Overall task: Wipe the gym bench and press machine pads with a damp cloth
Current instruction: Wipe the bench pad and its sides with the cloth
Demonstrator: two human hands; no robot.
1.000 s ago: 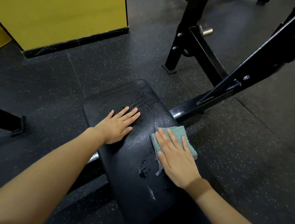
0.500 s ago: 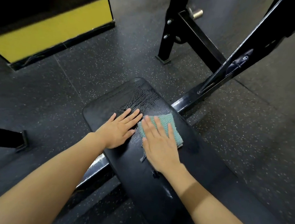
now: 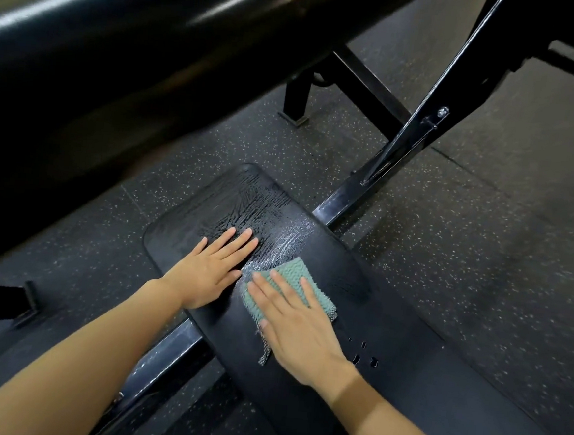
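A black padded bench [image 3: 390,332] runs from the centre to the lower right, its far end wet and streaked. My right hand [image 3: 299,324] lies flat with spread fingers on a folded teal cloth [image 3: 293,276], pressing it onto the pad. My left hand [image 3: 211,266] rests flat, palm down, on the pad just left of the cloth, fingers together and holding nothing. A few water drops [image 3: 365,359] sit on the pad right of my right wrist.
A thick black padded bar [image 3: 149,24] crosses the top left, close to the camera. Black steel frame members [image 3: 420,124] rise behind the bench and a crossbar [image 3: 168,355] runs under it. Speckled rubber floor [image 3: 483,232] surrounds everything. A black foot [image 3: 1,301] stands at the left.
My right hand slid the cloth left across the pad and now sits a little nearer me beside my left hand. The view dropped under the black bar. My left hand stayed put.
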